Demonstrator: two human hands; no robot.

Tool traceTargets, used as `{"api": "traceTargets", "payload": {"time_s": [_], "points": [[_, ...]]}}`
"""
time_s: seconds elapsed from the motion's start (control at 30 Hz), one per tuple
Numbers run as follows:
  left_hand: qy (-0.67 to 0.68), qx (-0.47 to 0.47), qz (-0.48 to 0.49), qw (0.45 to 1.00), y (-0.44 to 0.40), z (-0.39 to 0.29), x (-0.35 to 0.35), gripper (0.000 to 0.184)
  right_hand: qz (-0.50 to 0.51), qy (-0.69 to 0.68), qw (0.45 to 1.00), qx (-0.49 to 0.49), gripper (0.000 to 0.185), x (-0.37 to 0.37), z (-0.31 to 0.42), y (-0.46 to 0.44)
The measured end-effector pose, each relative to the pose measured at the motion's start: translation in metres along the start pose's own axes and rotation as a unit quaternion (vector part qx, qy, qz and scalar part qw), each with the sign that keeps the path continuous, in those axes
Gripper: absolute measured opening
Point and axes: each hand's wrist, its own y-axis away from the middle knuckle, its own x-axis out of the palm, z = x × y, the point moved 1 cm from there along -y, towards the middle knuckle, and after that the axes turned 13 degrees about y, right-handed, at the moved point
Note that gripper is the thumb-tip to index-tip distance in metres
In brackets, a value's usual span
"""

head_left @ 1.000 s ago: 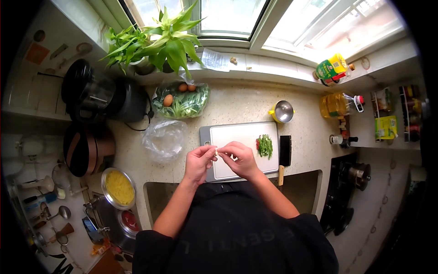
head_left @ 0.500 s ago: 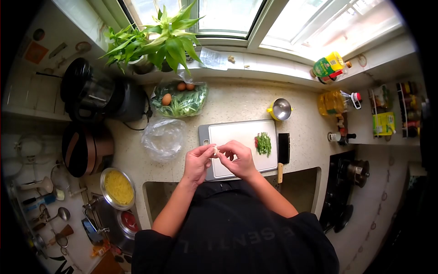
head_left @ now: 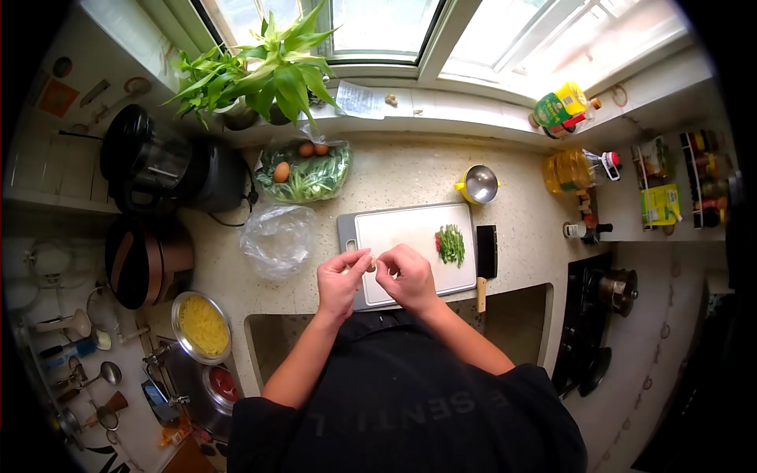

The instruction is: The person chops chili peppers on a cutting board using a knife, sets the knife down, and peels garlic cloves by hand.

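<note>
Over the left part of a white cutting board (head_left: 394, 230) with a grey edge, my left hand (head_left: 341, 284) pinches a small pale piece (head_left: 371, 264), perhaps a garlic clove. Close beside it, my right hand (head_left: 406, 278) has its fingers curled and pinched at the right side of the piece; anything in them is too small to tell. Chopped green pieces (head_left: 452, 244) with some red bits lie on the right part of the board. A cleaver (head_left: 486, 252) with a wooden handle rests along the board's right edge.
Behind the board stands a metal cup (head_left: 481, 184). A crumpled clear bag (head_left: 277, 241) and a bag of greens (head_left: 311, 177) with eggs on it lie left. A bowl of yellow shreds (head_left: 203, 325) is far left, an oil bottle (head_left: 569, 172) right, a stove (head_left: 585, 327) front right.
The fingers of my right hand have curled in more, and both hands have shifted slightly around the small piece. The whole view has moved a little.
</note>
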Motion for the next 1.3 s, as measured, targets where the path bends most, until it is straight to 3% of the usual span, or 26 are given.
{"api": "traceTargets", "payload": {"time_s": [0.33, 0.5, 0.7, 1.13, 1.3], "points": [[0.104, -0.137, 0.029, 0.985, -0.001, 0.000, 0.001, 0.020, 0.049, -0.164, 0.975, 0.138, 0.005, 0.004, -0.017, 0.011], [0.111, -0.151, 0.030, 0.982, -0.001, -0.001, 0.004, 0.022, 0.036, -0.145, 0.982, 0.118, 0.005, 0.001, -0.017, 0.010], [0.060, -0.102, 0.048, 0.992, -0.003, 0.003, 0.001, 0.023, 0.033, -0.107, 0.991, 0.076, 0.005, -0.005, -0.011, 0.004], [0.078, -0.172, 0.065, 0.980, -0.009, -0.017, -0.009, 0.022, 0.036, -0.111, 0.991, 0.060, 0.006, 0.007, -0.016, -0.002], [0.111, -0.175, 0.043, 0.977, -0.010, -0.026, -0.008, 0.024, 0.060, -0.179, 0.979, 0.080, 0.007, 0.004, -0.007, -0.011]]}}
